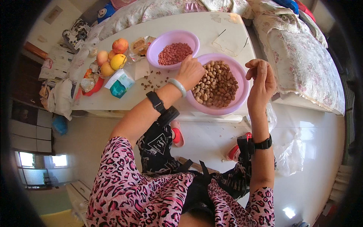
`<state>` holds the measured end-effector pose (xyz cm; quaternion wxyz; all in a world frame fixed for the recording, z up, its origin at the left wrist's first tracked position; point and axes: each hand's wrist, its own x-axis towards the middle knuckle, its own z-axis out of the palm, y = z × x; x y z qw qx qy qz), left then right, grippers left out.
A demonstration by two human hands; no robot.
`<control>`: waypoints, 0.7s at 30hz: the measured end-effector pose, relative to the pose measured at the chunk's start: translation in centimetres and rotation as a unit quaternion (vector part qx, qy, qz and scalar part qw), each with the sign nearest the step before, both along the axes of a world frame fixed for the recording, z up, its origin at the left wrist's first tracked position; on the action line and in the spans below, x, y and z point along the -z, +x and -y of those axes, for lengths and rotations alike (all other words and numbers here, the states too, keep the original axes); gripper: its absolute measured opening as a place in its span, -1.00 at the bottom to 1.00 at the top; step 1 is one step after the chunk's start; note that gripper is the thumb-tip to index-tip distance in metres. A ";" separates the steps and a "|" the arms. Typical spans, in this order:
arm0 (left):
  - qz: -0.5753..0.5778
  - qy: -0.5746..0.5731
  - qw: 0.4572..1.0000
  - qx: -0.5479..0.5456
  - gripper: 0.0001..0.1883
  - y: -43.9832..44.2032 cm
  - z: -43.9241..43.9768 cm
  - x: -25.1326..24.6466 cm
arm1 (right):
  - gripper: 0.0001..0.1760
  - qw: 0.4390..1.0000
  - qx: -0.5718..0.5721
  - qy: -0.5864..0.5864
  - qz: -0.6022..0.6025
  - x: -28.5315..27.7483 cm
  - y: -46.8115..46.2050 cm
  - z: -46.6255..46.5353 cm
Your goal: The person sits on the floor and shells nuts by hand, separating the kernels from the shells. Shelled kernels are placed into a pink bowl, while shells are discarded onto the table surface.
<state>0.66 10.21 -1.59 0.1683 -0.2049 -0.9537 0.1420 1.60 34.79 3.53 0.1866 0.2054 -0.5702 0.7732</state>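
Observation:
Unshelled peanuts (215,82) lie in a large purple plastic basin (218,111) before me. Behind it, to the left, a second purple basin (154,54) holds reddish shelled peanuts (174,54). My left hand (191,72), with a pale bangle at the wrist, hangs between the two basins, its fingers curled; whether anything is between the fingertips cannot be seen. Just right of the large basin's rim, my right hand (261,81) is raised with bent fingers and thumb close together; what it may hold is not visible.
Fruit (119,61), a tissue pack (119,83) and a food packet (139,46) stand on the white table (113,103) at the left. Dark scraps (153,81) lie near the basins. Eyeglasses (227,48) rest behind the large basin. Plastic bags (290,156) lie on the floor at right.

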 end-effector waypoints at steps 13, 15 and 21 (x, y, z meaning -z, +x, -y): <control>0.129 -0.060 0.990 0.004 -0.88 -0.8 0.1 -1.5 | -0.65 0.999 0.002 -0.039 0.025 1.4 -0.3 -3.1; 0.132 -0.054 0.990 0.018 -0.90 -0.8 0.4 -1.5 | -0.66 0.999 0.000 -0.045 0.021 1.1 -0.2 -3.5; 0.120 -0.085 0.989 0.033 -0.90 -1.5 0.8 -1.0 | -0.63 0.999 0.015 -0.047 0.002 0.2 0.1 -4.1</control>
